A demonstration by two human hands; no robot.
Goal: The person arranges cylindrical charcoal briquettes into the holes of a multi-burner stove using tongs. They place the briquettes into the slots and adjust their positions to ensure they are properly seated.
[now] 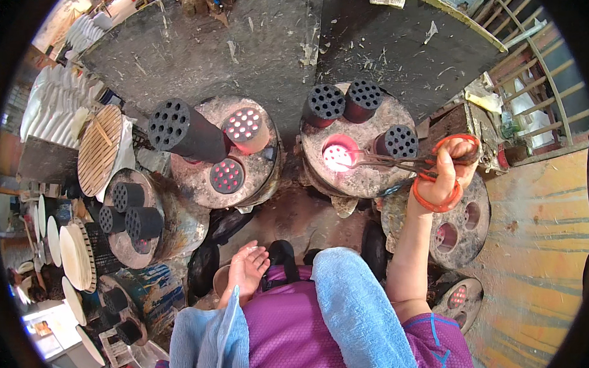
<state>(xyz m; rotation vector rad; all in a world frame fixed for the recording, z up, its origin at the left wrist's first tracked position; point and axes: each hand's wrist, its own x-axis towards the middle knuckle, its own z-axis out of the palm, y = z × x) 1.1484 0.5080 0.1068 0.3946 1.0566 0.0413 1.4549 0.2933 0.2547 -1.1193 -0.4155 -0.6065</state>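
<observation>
My right hand [449, 171] grips metal tongs [391, 162] with orange-red wrapped handles. Their tips reach over a round hole in the right drum stove [372, 176], at a glowing perforated coal briquette [337, 158] inside; whether they grasp it is unclear. Dark honeycomb briquettes [324, 102] stand around that hole, a few with reddish sides. My left hand [249, 267] is held palm up with its fingers apart, holding nothing. Ahead of it, the left drum stove [197, 182] bears a tall dark briquette stack [188, 129], a pale glowing briquette [244, 130] and a red-lit one [227, 175] in its hole.
A dark panel [212, 50] rises behind both stoves. More drum stoves stand at the left [131, 248] and right [459, 246], some with briquettes. A slatted round rack [101, 149], stacked pale discs [73, 257] and a barred window [553, 77] flank the area.
</observation>
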